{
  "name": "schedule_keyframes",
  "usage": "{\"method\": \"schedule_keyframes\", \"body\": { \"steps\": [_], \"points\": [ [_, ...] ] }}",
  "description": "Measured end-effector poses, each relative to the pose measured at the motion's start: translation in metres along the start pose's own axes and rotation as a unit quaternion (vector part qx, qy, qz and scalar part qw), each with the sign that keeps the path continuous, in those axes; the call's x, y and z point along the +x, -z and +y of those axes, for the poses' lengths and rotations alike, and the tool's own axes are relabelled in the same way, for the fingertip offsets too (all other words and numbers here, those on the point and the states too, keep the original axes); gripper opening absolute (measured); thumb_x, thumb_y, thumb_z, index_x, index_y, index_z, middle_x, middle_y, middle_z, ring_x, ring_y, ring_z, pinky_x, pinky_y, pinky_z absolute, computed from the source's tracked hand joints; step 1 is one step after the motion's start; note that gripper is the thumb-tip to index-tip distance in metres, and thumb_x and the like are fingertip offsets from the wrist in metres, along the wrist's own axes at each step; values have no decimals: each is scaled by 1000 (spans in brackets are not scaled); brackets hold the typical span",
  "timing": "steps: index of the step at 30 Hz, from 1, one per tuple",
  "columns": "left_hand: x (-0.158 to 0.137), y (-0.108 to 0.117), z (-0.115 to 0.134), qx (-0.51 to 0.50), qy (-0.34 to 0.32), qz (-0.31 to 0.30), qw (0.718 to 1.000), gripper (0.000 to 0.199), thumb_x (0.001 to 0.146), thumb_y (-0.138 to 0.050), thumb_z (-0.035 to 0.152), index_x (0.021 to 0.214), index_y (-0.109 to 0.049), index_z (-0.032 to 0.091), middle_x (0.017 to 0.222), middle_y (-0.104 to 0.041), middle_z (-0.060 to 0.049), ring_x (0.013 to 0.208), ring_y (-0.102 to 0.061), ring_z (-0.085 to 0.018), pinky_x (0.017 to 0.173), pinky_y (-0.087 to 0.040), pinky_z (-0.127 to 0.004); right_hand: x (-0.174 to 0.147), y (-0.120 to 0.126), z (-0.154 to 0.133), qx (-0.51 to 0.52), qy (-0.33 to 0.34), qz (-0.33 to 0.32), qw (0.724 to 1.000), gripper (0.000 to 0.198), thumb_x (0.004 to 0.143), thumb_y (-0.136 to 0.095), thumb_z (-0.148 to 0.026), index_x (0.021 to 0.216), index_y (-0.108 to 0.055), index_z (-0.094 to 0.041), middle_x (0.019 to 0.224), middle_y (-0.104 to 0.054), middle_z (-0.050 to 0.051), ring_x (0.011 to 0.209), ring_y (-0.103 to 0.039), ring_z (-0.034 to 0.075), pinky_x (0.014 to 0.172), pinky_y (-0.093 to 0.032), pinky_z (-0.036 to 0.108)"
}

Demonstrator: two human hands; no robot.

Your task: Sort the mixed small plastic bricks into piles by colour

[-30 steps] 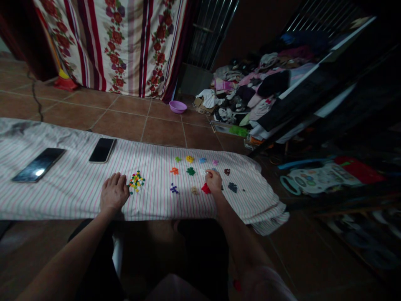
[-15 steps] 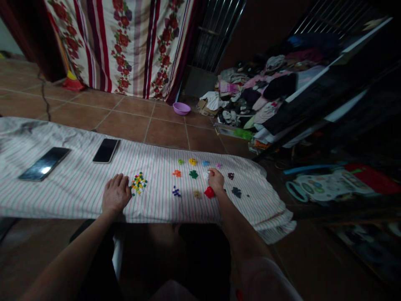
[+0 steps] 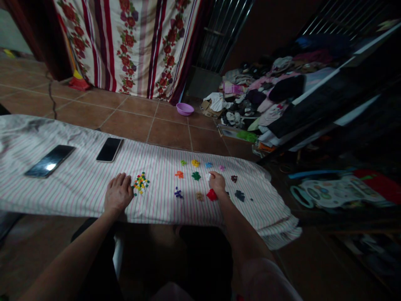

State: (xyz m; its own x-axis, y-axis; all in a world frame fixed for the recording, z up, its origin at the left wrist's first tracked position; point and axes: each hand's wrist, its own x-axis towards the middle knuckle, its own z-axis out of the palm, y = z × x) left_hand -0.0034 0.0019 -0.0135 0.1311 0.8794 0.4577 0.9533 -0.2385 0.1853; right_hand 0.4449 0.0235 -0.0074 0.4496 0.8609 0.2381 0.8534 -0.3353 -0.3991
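Note:
My left hand (image 3: 119,193) lies palm down on the striped cloth (image 3: 156,209), its fingers stretched out beside a mixed pile of small coloured pieces (image 3: 141,182). Over a small white pile (image 3: 208,177), my right hand (image 3: 217,182) has its fingertips pinched together; whatever is between them is too small or hidden to make out. Around it lie single-colour piles: dark green (image 3: 196,176), red (image 3: 211,194), blue (image 3: 208,165), pink (image 3: 222,168), yellow (image 3: 195,163), orange (image 3: 179,174), tan (image 3: 199,196), purple (image 3: 178,192), dark maroon (image 3: 234,179) and dark grey (image 3: 239,195).
Two phones, one larger (image 3: 50,161) and one smaller (image 3: 109,149), lie on the cloth at the left. Beyond the cloth-covered surface, a purple basin (image 3: 185,109) stands on the tiled floor near a floral curtain (image 3: 140,50). Heaped clothes (image 3: 266,90) fill the back right.
The whole view has shifted slightly, so things appear a little further right. My left hand stays beside the mixed pile, and my right hand stays pinched at the white pile.

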Motion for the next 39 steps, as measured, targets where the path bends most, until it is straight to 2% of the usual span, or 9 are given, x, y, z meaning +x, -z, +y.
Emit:
{"method": "schedule_keyframes", "body": {
  "steps": [6, 11, 14, 19, 23, 26, 30, 35, 39],
  "points": [
    [0, 1, 1, 5, -9, 5, 1000, 37, 85, -41, 22, 115, -60, 11, 126, -59, -19, 123, -50, -30, 104, -37, -45, 0, 2, 1, -10, -9, -14, 1000, 43, 79, -42, -8, 107, -72, -18, 102, -73, 7, 95, -64, 18, 90, -46, 28],
    [0, 1, 0, -14, -1, -1, 1000, 37, 84, -43, 23, 116, -59, 12, 127, -59, -18, 124, -50, -30, 105, -35, -46, -1, 6, -1, -15, -4, -42, 999, 42, 78, -41, -8, 103, -73, -15, 104, -72, 9, 97, -65, 20, 91, -46, 29],
    [0, 1, 0, -19, 5, -6, 1000, 37, 84, -43, 23, 116, -59, 13, 127, -59, -18, 124, -49, -30, 105, -35, -47, -2, 10, -7, -3, 28, -15, 999, 42, 76, -40, -7, 101, -73, -15, 103, -72, 10, 97, -64, 21, 93, -46, 32],
    [1, 3, 2, -7, 10, -12, 1000, 38, 84, -41, 23, 116, -60, 12, 127, -59, -18, 125, -49, -30, 105, -35, -46, -11, 14, -38, 76, 107, 77, 988, 37, 79, -40, -13, 98, -71, -15, 98, -70, 11, 95, -61, 23, 92, -45, 38],
    [1, 4, 3, 5, 13, -15, 1000, 38, 85, -42, 23, 116, -60, 12, 128, -59, -17, 125, -49, -29, 106, -35, -44, -35, 16, -84, 181, 181, 89, 963, 31, 85, -40, -22, 98, -68, -16, 95, -67, 10, 88, -61, 20, 83, -49, 34],
    [2, 4, 4, 7, 16, -19, 1000, 38, 85, -42, 23, 116, -60, 12, 128, -59, -17, 126, -49, -30, 106, -35, -45, -64, 11, -123, 240, 244, 30, 939, 27, 89, -43, -27, 98, -67, -17, 89, -65, 8, 79, -60, 17, 74, -50, 29],
    [2, 6, 4, 5, 17, -24, 1000, 38, 85, -42, 22, 116, -61, 12, 129, -59, -17, 126, -49, -30, 106, -35, -44, -105, -11, -168, 279, 286, -81, 913, 23, 89, -46, -25, 98, -67, -18, 88, -62, 6, 74, -59, 14, 68, -50, 25],
    [2, 6, 5, 3, 21, -24, 999, 37, 86, -42, 22, 116, -60, 12, 129, -58, -18, 125, -49, -30, 105, -35, -45, -134, -43, -204, 219, 281, -142, 923, 24, 87, -50, -18, 102, -68, -21, 91, -61, 5, 77, -59, 14, 75, -50, 27],
    [2, 4, 4, 5, 14, -25, 1000, 37, 86, -42, 22, 116, -60, 12, 130, -57, -18, 125, -49, -30, 105, -35, -45, -141, -53, -223, 160, 268, -168, 935, 24, 88, -52, -19, 107, -67, -23, 96, -61, 5, 85, -60, 15, 79, -49, 25]
  ]
}}
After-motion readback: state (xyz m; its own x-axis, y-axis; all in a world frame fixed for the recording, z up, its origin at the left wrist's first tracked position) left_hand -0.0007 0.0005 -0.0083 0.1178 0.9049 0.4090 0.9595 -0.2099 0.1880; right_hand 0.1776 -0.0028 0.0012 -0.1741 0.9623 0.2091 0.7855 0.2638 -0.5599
